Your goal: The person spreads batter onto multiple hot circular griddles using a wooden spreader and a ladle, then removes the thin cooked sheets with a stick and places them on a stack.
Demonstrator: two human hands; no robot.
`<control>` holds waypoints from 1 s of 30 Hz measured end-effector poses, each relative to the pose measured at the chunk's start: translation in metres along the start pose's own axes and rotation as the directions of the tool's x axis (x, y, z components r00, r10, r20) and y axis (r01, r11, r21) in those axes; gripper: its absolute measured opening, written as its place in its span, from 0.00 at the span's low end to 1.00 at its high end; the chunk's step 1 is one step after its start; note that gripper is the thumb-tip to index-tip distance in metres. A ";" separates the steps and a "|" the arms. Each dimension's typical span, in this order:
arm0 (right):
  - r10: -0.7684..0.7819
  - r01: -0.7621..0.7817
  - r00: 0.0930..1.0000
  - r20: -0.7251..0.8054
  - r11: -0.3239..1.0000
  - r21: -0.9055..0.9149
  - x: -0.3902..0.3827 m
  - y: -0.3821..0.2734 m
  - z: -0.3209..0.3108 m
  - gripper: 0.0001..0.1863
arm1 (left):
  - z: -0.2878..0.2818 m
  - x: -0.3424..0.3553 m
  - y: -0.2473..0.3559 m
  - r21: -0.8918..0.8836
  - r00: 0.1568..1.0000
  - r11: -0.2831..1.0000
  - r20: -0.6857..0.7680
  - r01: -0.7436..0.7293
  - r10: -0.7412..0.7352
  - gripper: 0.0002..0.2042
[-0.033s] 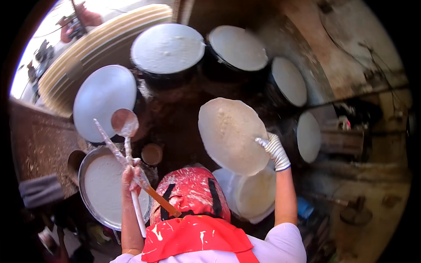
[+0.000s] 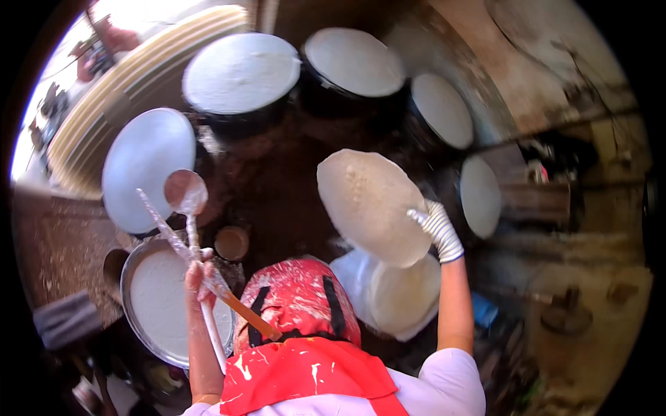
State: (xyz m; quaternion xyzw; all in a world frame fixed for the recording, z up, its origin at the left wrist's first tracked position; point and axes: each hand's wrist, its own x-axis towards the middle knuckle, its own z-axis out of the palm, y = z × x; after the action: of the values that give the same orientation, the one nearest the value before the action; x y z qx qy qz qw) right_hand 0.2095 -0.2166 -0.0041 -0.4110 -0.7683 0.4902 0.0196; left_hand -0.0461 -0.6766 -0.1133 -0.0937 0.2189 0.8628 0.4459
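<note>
My left hand (image 2: pixel 200 281) grips a white-coated ladle (image 2: pixel 182 188), a long stick (image 2: pixel 156 215) and an orange-handled tool (image 2: pixel 250 312), crossed above a wide basin of white batter (image 2: pixel 156 298). Fingers of my right hand (image 2: pixel 438 234), in a striped glove, pinch the edge of a thin, round beige sheet (image 2: pixel 368 201), which is held tilted. Below it, several similar pale sheets (image 2: pixel 406 301) lie piled on a round surface, partly hidden by my red, white-spattered clothing (image 2: pixel 298 298).
Several round griddles with pale tops (image 2: pixel 239 73) stand in an arc on dark drums. At upper left is a pile of long cream boards (image 2: pixel 104 104). A small round container (image 2: pixel 232 243) sits by the basin; a dark folded cloth (image 2: pixel 66 319) is at left.
The view has shifted slightly, so the far griddles sit higher and further left. The sheet in my right hand has moved a little up and right.
</note>
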 end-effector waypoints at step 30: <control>0.313 -0.546 0.813 -0.491 0.702 -0.457 -0.180 0.345 0.239 0.34 | 0.011 -0.001 -0.067 0.015 0.965 0.978 0.161 0.209 -0.209 0.22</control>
State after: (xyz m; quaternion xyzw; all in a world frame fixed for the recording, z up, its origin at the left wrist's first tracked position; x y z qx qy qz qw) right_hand 0.4363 -0.4472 -0.3263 -0.6538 -0.7406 0.1348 -0.0767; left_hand 0.0092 -0.6385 -0.1229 -0.0465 0.1698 0.8160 0.5506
